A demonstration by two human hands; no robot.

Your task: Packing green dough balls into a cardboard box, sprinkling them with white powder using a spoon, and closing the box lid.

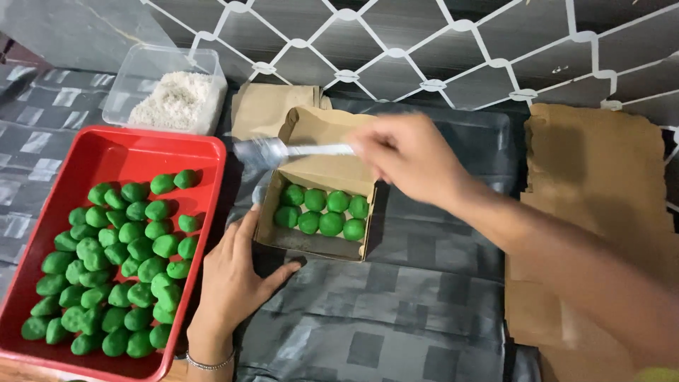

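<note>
My right hand [409, 157] holds a clear plastic spoon [272, 151] by its handle, with the bowl hanging over the left edge of an open brown cardboard box [311, 242]. Inside the box lie several green dough balls [322, 211] in two rows. My left hand [230, 276] rests flat on the grey cloth with fingers apart, touching the box's near left corner. To the left a red tray [120, 154] is filled with many more green balls [120, 265].
A clear plastic container [141, 71] of white grated flakes [173, 102] stands behind the red tray. Flattened brown cardboard boxes [601, 170] lie stacked at the right, and another folded one [265, 106] sits behind the open box. A tiled wall runs along the back.
</note>
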